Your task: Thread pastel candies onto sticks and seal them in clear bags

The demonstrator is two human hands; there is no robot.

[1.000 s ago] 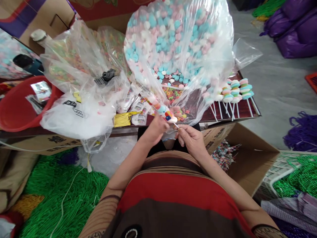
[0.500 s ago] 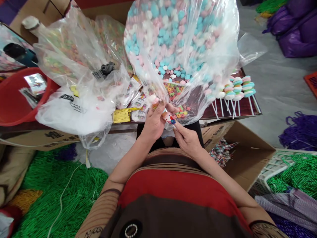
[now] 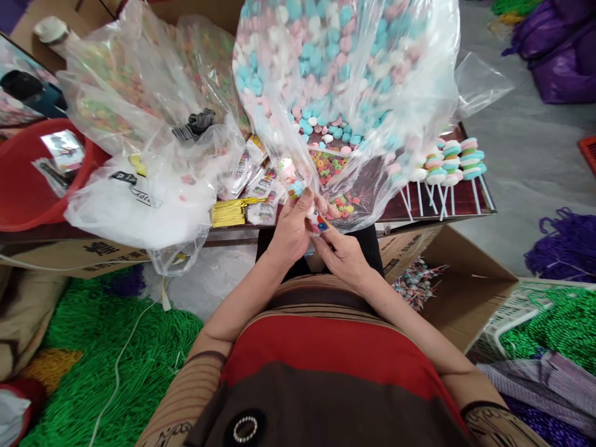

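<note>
A wrapped marshmallow lollipop [image 3: 289,177], in pink, white and blue, slants up to the left from my hands at the table's front edge. My left hand [image 3: 289,231] is closed round its middle, thumb on top. The lower end of its clear printed wrapper [image 3: 316,221], with red and blue marks, is pinched between the thumb and fingers of my right hand [image 3: 343,251]. The stick is hidden by the wrapper and my fingers. Just beyond lies a big clear bag of pastel marshmallows [image 3: 321,68], with colourful candy rings [image 3: 343,206] in front of it.
Marshmallow lollipops [image 3: 449,162] lie at the table's right end, sticks towards me. Yellow twist ties [image 3: 229,213], printed packets [image 3: 263,198], a white plastic bag [image 3: 135,202] and a red basin [image 3: 28,180] are to the left. An open carton [image 3: 465,292] stands below right.
My right hand has shifted slightly left, closer to my left hand, and now grips the wrapper's end near it. The lollipop's top shows more fully above my left thumb.
</note>
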